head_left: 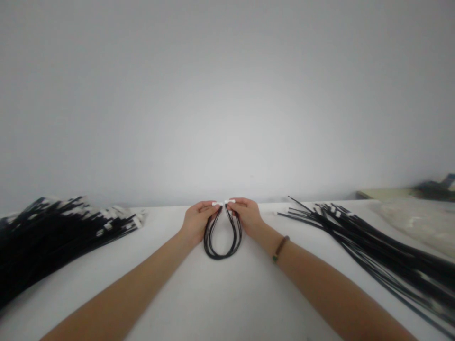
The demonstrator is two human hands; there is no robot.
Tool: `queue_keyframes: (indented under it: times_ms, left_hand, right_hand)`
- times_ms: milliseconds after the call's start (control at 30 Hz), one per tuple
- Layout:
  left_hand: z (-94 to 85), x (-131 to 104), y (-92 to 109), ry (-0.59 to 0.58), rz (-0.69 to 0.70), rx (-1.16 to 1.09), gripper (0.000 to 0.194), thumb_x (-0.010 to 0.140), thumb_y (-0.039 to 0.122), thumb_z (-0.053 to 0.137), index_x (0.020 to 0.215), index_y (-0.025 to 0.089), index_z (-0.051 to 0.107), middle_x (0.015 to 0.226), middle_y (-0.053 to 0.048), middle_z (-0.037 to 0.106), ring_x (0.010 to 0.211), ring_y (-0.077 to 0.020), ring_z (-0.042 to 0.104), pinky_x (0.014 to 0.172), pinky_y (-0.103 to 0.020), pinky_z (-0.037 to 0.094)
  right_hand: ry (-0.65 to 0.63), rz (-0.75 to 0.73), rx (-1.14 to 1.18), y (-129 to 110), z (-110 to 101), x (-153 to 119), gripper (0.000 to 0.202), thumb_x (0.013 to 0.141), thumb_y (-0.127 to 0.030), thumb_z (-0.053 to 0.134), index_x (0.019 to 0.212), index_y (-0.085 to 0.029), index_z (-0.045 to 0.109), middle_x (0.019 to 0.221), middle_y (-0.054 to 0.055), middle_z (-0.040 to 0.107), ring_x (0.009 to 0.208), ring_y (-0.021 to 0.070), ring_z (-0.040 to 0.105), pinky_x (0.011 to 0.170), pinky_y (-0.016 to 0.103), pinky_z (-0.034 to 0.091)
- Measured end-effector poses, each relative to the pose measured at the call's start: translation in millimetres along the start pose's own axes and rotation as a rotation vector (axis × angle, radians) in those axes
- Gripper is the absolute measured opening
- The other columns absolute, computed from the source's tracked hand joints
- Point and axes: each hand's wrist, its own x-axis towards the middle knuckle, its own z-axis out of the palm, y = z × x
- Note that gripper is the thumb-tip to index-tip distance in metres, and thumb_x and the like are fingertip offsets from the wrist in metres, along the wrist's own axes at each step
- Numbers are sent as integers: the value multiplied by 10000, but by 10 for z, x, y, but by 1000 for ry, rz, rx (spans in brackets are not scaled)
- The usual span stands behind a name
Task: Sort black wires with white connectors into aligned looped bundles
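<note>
A: What do the hands have?

B: The left hand (195, 221) has its fingers closed in a pinch on one white connector (216, 204); the right hand (250, 219) pinches the other white connector (231, 201) the same way. Between them the black cables (217, 257) curve in a loop over the middle of the tabletop (220, 303).

A: Do the ends meet?

B: They're close, but it's too blurred to tell whether they touch.

A: Where could it go wrong?

B: At the grip, I'd say. The fingertips seem to have little to hold, so an end could slip and the loop spring open.

A: And the strands?

B: Several run side by side; turning the hands unevenly could cross them.

A: Anything around?

B: The cable pile (39, 241) on the left and the cable bundle (377, 251) on the right look alike, so a misplaced piece could get mixed in. A sweeping right forearm (320, 274) might also snag the bundle's loose ends.
</note>
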Motion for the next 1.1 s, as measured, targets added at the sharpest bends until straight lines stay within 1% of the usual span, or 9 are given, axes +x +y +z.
queue_keyframes:
  times_ms: [567, 800, 1100]
  left_hand:
    - [-6, 2, -7, -18, 1, -19, 303, 505, 201, 719, 755, 94, 584, 645, -58, 630, 567, -102, 568, 562, -201, 450]
    - [-14, 15, -15, 0, 8, -10, 297, 511, 200, 716, 758, 99, 585, 638, -51, 626, 553, -100, 565, 550, -201, 448]
    - [-21, 20, -27, -28, 17, 2, 298, 532, 206, 707, 778, 97, 580, 696, -75, 635, 607, -122, 584, 593, -225, 461]
  right_hand:
    - [-19, 3, 17, -12, 0, -14, 212, 519, -222, 683, 686, -113, 613, 586, 34, 607, 550, 110, 534, 527, 224, 375]
    - [-7, 19, 20, -2, -2, 4, 223, 512, -218, 689, 690, -109, 611, 583, 34, 605, 545, 111, 533, 523, 225, 377]
    - [-28, 6, 12, -5, -1, -6, 206, 529, -223, 680, 688, -111, 611, 571, 24, 595, 522, 99, 513, 497, 214, 359]
